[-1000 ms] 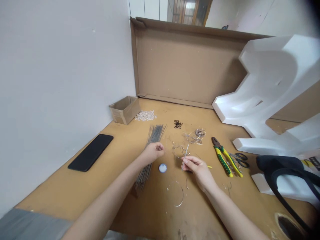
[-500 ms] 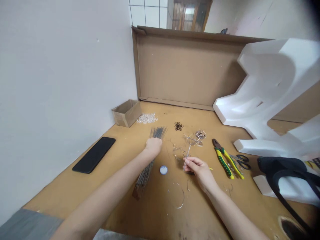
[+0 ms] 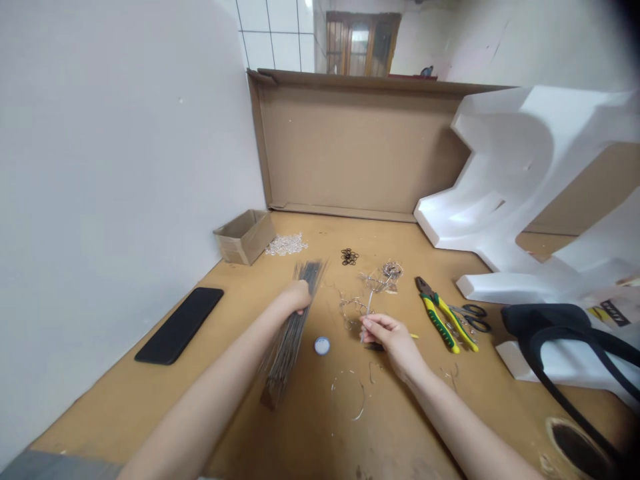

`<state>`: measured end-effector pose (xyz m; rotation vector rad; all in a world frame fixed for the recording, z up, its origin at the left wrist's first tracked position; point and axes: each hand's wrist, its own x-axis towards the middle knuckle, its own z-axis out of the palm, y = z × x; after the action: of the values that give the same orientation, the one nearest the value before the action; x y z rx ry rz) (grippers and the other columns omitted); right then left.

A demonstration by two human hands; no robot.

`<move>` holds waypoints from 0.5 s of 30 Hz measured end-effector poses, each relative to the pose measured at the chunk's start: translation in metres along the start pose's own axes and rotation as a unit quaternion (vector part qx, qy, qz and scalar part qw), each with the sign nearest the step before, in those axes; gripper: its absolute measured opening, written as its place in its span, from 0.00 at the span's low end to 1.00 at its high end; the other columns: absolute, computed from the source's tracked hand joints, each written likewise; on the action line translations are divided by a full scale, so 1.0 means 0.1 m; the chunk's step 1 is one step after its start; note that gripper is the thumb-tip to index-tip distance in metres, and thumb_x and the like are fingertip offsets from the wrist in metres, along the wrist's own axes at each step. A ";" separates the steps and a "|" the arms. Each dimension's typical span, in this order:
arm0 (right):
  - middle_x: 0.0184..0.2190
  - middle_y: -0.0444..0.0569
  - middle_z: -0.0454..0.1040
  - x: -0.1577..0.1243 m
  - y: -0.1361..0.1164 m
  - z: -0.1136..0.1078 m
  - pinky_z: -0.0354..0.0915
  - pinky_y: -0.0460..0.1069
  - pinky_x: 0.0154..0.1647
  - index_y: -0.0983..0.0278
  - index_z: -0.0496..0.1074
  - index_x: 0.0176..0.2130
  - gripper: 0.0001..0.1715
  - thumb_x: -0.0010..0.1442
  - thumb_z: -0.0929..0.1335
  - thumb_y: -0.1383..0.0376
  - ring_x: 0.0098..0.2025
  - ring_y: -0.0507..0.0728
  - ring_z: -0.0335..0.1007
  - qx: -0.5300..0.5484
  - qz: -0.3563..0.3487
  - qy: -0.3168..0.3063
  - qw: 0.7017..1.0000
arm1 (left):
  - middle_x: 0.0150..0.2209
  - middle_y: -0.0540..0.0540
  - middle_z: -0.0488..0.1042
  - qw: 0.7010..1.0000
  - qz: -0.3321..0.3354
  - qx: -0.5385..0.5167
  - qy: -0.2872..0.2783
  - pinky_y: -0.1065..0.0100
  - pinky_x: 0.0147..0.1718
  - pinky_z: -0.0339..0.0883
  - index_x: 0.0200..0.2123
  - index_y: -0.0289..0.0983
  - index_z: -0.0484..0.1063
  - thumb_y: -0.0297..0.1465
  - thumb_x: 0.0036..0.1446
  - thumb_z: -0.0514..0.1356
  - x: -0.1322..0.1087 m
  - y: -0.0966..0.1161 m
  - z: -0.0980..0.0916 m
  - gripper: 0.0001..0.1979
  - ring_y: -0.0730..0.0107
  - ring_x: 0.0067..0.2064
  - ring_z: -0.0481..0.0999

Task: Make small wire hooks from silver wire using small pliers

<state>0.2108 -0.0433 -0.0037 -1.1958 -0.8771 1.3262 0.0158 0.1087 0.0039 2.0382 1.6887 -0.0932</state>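
A long bundle of thin grey metal wires [image 3: 286,350] lies slanted in the middle of the table. My left hand [image 3: 295,297] is closed at its upper part, fingers curled at the left side of the wires. Between thumb and fingertips, my right hand [image 3: 385,337] pinches a thin pale strip [image 3: 369,303] that points up and away. Beyond its tip lies a tangle of silvery wire [image 3: 393,272] with loops. A small round white-and-blue disc [image 3: 322,345] sits between the hands, and a thin wire ring [image 3: 349,395] lies nearer me.
Yellow-green pliers [image 3: 440,317] and black-handled scissors [image 3: 475,318] are at the right, before white foam [image 3: 500,173]. Black rings [image 3: 349,257], clear small pieces [image 3: 287,245] and a small cardboard box [image 3: 245,238] stand farther back. A black phone [image 3: 180,325] lies left, by the wall.
The view has swung slightly right and up. My left hand has shifted to the left side of the wire bundle, baring more of it. My right hand keeps its pinch.
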 end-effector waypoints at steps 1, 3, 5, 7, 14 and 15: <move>0.22 0.46 0.74 0.00 0.00 0.00 0.64 0.47 0.31 0.66 0.76 0.30 0.17 0.42 0.74 0.56 0.25 0.50 0.68 0.000 0.000 0.000 1.000 | 0.13 0.41 0.71 1.000 0.003 -0.019 -0.004 0.68 0.27 0.64 0.21 0.32 0.71 0.24 0.43 0.56 0.00 -0.03 -0.01 0.05 0.62 0.24 0.74; 0.22 0.46 0.74 0.00 0.01 0.00 0.64 0.47 0.31 0.66 0.76 0.31 0.18 0.42 0.74 0.56 0.25 0.51 0.68 0.001 0.000 -0.002 1.000 | 0.10 0.46 0.67 0.998 0.011 -0.058 -0.001 0.69 0.25 0.63 0.19 0.34 0.68 0.24 0.44 0.55 0.00 -0.07 -0.03 0.06 0.65 0.20 0.72; 0.22 0.46 0.74 0.01 0.02 0.00 0.65 0.47 0.31 0.66 0.76 0.31 0.18 0.43 0.74 0.56 0.25 0.51 0.68 0.002 0.000 -0.006 1.000 | 0.08 0.49 0.64 0.995 0.021 -0.099 0.007 0.70 0.24 0.62 0.17 0.35 0.66 0.24 0.44 0.54 -0.03 -0.09 -0.05 0.07 0.68 0.18 0.69; 0.22 0.46 0.74 0.01 0.02 -0.01 0.64 0.46 0.31 0.66 0.76 0.31 0.17 0.43 0.74 0.56 0.25 0.50 0.68 0.006 0.005 -0.008 1.000 | 0.07 0.51 0.62 0.989 0.033 -0.144 0.014 0.71 0.22 0.60 0.15 0.36 0.63 0.23 0.43 0.54 -0.07 -0.11 -0.08 0.08 0.71 0.16 0.67; 0.23 0.46 0.74 -0.04 -0.02 0.04 0.64 0.46 0.30 0.67 0.76 0.30 0.15 0.42 0.74 0.59 0.24 0.50 0.68 0.047 0.052 -0.061 0.996 | 0.15 0.54 0.67 0.930 0.122 -0.342 0.052 0.78 0.17 0.57 0.24 0.36 0.60 0.27 0.49 0.53 -0.42 0.13 -0.20 0.03 0.78 0.17 0.67; 0.23 0.46 0.74 -0.06 -0.02 0.05 0.64 0.46 0.29 0.67 0.76 0.30 0.15 0.42 0.74 0.59 0.24 0.50 0.68 0.050 0.061 -0.075 0.994 | 0.18 0.53 0.68 0.917 0.141 -0.370 0.060 0.78 0.17 0.58 0.27 0.36 0.60 0.28 0.51 0.52 -0.48 0.20 -0.18 0.03 0.78 0.18 0.69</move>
<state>0.2055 -0.0479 0.0004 -1.0967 -0.8453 1.5564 0.0190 0.0698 0.0436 1.6750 1.1996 0.6772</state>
